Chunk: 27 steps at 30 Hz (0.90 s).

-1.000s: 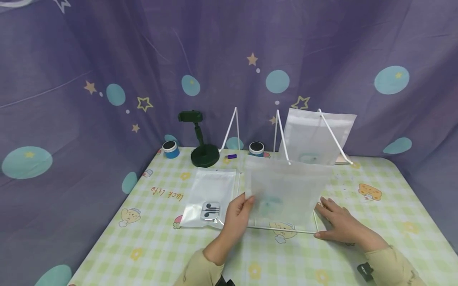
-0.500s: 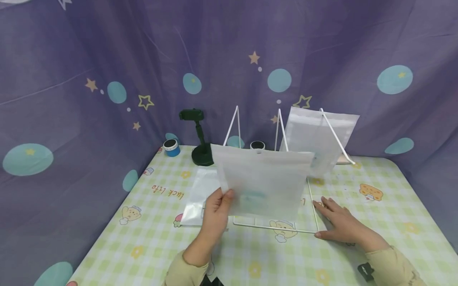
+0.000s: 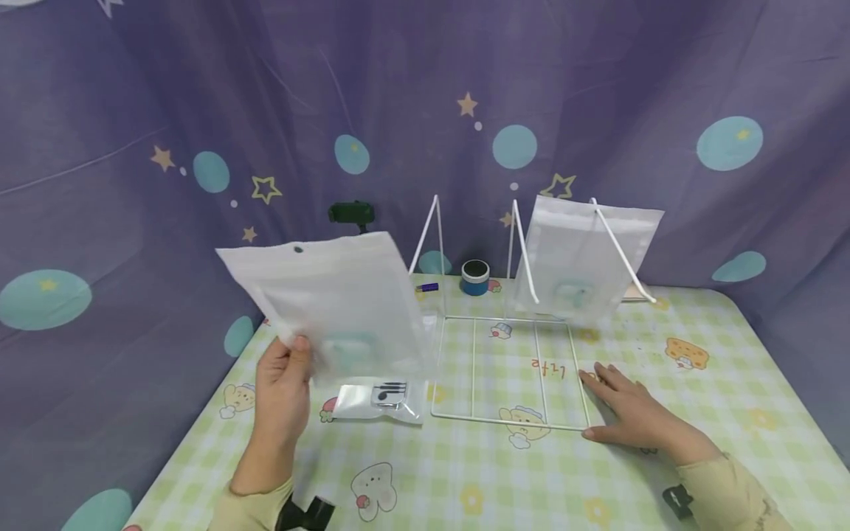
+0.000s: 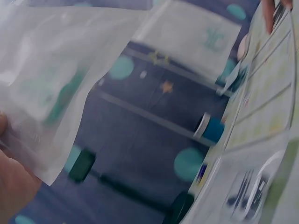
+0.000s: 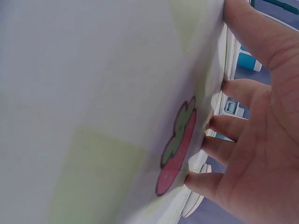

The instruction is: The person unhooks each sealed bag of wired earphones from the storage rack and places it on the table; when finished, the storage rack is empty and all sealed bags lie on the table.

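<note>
My left hand (image 3: pixel 284 383) pinches the lower left edge of a white zip-lock bag (image 3: pixel 352 295), held up over the left part of the table. A blurred teal shape shows through the bag, and its top strip has a small hang hole. My right hand (image 3: pixel 627 409) rests with spread fingers on the cloth, fingertips at the right side of a white wire display rack (image 3: pixel 511 422). In the right wrist view its fingertips (image 5: pixel 212 123) meet the cloth. A similar bag (image 3: pixel 591 254) hangs from the rack's right-hand prong. Partly hidden behind the held bag lies a clear-fronted earphone bag (image 3: pixel 358 402).
Behind the rack stands a blue jar (image 3: pixel 474 279) with a black top, beside a small purple-blue object (image 3: pixel 427 287). A dark green phone stand (image 4: pixel 135 191) is mostly covered by the held bag in the head view. A patterned curtain (image 3: pixel 425 110) closes off the back.
My left hand has carried the white bag from over the rack's base leftward and raised it, uncovering the base and covering much of the earphone bag. The right hand has stayed in place.
</note>
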### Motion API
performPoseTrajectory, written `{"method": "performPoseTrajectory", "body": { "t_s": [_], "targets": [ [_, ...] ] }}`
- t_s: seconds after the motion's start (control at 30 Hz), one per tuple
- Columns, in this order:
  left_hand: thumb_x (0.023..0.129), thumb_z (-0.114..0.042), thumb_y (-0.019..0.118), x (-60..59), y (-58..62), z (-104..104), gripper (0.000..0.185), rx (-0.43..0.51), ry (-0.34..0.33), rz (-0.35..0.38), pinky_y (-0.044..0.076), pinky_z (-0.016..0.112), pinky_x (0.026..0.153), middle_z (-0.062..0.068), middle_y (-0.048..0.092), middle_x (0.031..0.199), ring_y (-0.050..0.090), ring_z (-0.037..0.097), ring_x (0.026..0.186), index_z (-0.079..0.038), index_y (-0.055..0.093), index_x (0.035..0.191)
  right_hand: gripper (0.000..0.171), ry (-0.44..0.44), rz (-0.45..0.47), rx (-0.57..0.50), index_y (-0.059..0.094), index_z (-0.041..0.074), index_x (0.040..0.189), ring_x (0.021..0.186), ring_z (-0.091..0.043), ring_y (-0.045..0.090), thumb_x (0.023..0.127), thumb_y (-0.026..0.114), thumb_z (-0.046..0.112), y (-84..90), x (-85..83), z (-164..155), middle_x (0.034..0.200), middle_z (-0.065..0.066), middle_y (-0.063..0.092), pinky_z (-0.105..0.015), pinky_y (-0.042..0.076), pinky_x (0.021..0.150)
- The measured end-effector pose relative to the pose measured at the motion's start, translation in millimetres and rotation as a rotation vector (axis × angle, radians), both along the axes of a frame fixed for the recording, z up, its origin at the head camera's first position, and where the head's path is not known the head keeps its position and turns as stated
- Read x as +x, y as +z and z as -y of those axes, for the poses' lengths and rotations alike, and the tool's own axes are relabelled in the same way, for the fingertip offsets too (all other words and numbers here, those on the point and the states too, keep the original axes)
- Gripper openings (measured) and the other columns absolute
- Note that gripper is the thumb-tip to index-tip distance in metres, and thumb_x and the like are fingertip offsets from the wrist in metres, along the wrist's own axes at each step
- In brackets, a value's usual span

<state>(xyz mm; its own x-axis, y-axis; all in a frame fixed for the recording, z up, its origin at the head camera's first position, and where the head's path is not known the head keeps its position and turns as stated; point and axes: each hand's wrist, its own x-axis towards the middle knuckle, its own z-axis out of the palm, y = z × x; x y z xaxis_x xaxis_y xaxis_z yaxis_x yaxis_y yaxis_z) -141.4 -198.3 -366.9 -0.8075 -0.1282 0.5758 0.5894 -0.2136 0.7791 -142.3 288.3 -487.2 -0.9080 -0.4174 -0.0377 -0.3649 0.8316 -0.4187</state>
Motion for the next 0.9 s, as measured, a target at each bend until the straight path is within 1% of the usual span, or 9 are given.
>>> {"method": "performPoseTrajectory", "body": {
  "t_s": [0.1,0.2,0.37,0.5,0.57,0.67,0.77,0.83,0.9],
  "targets": [
    [0.102,-0.004,0.044,-2.6,1.5,23.8,0.018,0.026,-0.025,-0.002,0.017,0.032,0.054,0.002,0.025,0.061,0.018,0.014,0.051,-0.003,0.058,0.09,0.1,-0.008,-0.006,0.003,0.039,0.003,0.149,0.136,-0.056,0.022,0.075,0.072,0.062,0.5,-0.2,-0.3,0.151,-0.033,0.025,-0.079,0.024,0.094],
    [0.102,-0.005,0.044,-6.4,0.3,46.7,0.019,0.044,0.0,0.053,0.021,0.029,0.05,0.001,0.029,0.059,0.019,0.013,0.048,-0.003,0.06,0.093,0.1,-0.015,-0.017,0.007,0.039,0.003,0.148,0.136,-0.056,0.022,0.075,0.072,0.062,0.8,-0.4,-0.7,0.151,-0.033,0.026,-0.079,0.024,0.094],
    [0.101,-0.012,0.05,-14.0,-7.5,82.6,0.019,0.017,0.126,0.264,0.036,0.02,0.049,-0.003,0.047,0.066,0.037,0.009,0.052,-0.012,0.069,0.102,0.1,-0.013,-0.027,0.012,0.039,0.003,0.148,0.136,-0.056,0.022,0.075,0.072,0.063,0.6,-1.2,-1.4,0.151,-0.033,0.026,-0.079,0.024,0.094],
    [0.101,-0.017,0.052,-25.0,-18.2,111.0,0.017,-0.136,0.178,0.414,0.041,0.014,0.06,-0.011,0.058,0.083,0.048,0.004,0.073,-0.022,0.069,0.104,0.101,-0.01,-0.029,0.019,0.039,0.003,0.149,0.136,-0.056,0.022,0.075,0.071,0.063,2.2,-2.0,-2.2,0.151,-0.033,0.026,-0.079,0.024,0.093],
    [0.102,-0.023,0.051,-31.9,-22.6,123.5,0.021,-0.275,0.221,0.514,0.042,0.012,0.066,-0.015,0.057,0.09,0.048,0.002,0.082,-0.014,0.066,0.113,0.1,-0.008,-0.029,0.022,0.039,0.003,0.148,0.135,-0.057,0.023,0.075,0.072,0.063,3.8,-2.2,-2.6,0.151,-0.033,0.026,-0.079,0.025,0.093],
    [0.103,-0.033,0.047,-42.1,-29.7,141.0,0.045,-0.504,0.268,0.657,0.042,0.014,0.075,-0.017,0.054,0.099,0.046,0.002,0.092,0.001,0.054,0.131,0.1,-0.005,-0.03,0.02,0.04,0.002,0.148,0.135,-0.057,0.023,0.075,0.072,0.062,5.6,-2.0,-2.8,0.151,-0.033,0.026,-0.079,0.025,0.093],
    [0.103,-0.041,0.04,-50.7,-37.3,154.4,0.064,-0.696,0.29,0.773,0.045,0.02,0.072,0.002,0.056,0.11,0.049,0.005,0.09,0.01,0.039,0.142,0.099,-0.006,-0.034,0.016,0.04,0.002,0.148,0.135,-0.057,0.023,0.075,0.072,0.062,6.5,-1.5,-2.6,0.15,-0.034,0.027,-0.079,0.025,0.093],
    [0.104,-0.041,0.039,-56.9,-42.9,160.6,0.064,-0.74,0.297,0.82,0.047,0.026,0.072,0.021,0.054,0.117,0.053,0.012,0.089,0.01,0.037,0.144,0.099,-0.007,-0.039,0.013,0.04,0.002,0.148,0.135,-0.057,0.024,0.075,0.072,0.062,6.6,-1.2,-2.4,0.15,-0.033,0.027,-0.079,0.024,0.093],
    [0.104,-0.038,0.038,-63.7,-48.1,165.1,0.064,-0.772,0.306,0.86,0.049,0.034,0.079,0.032,0.047,0.129,0.056,0.024,0.097,0.011,0.034,0.145,0.099,-0.009,-0.04,0.01,0.04,0.002,0.147,0.135,-0.057,0.023,0.075,0.072,0.062,6.7,-0.9,-2.1,0.15,-0.033,0.027,-0.079,0.024,0.093]
  ]
}}
